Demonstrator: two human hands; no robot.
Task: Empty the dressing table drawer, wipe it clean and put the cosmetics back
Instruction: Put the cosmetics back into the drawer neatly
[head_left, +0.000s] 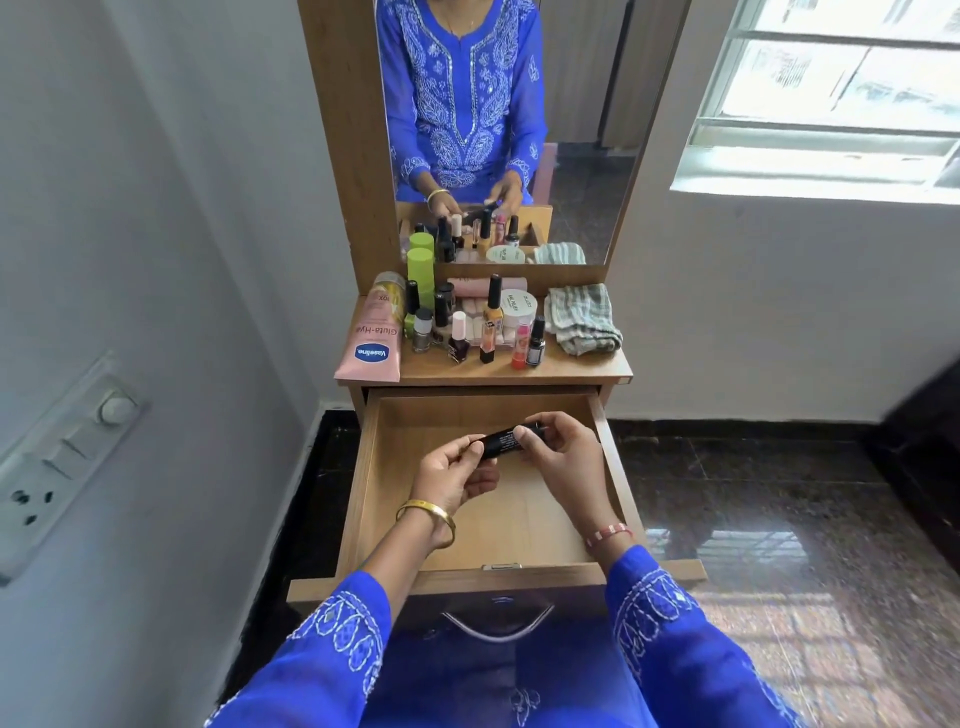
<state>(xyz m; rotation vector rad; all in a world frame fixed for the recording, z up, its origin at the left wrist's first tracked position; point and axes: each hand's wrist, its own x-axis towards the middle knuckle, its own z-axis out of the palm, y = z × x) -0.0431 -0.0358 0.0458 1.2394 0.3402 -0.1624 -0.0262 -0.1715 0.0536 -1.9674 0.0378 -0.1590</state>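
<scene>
The wooden drawer (524, 525) of the dressing table stands pulled out, and its bare floor shows. Above it, both hands hold one small black cosmetic tube (503, 440) lying sideways. My left hand (453, 474) pinches its left end and my right hand (558, 457) grips its right end. On the tabletop (576, 366) stand several nail polish bottles (460, 338), a pink Vaseline tube (373, 340), a green bottle (421, 273), a white jar (518, 304) and a folded striped cloth (582, 318).
A mirror (571, 171) rises behind the tabletop and reflects the person and the cosmetics. A wall with a switch panel (62, 457) lies to the left. A window (831, 93) is at the upper right. Dark polished floor (753, 493) spreads right of the drawer.
</scene>
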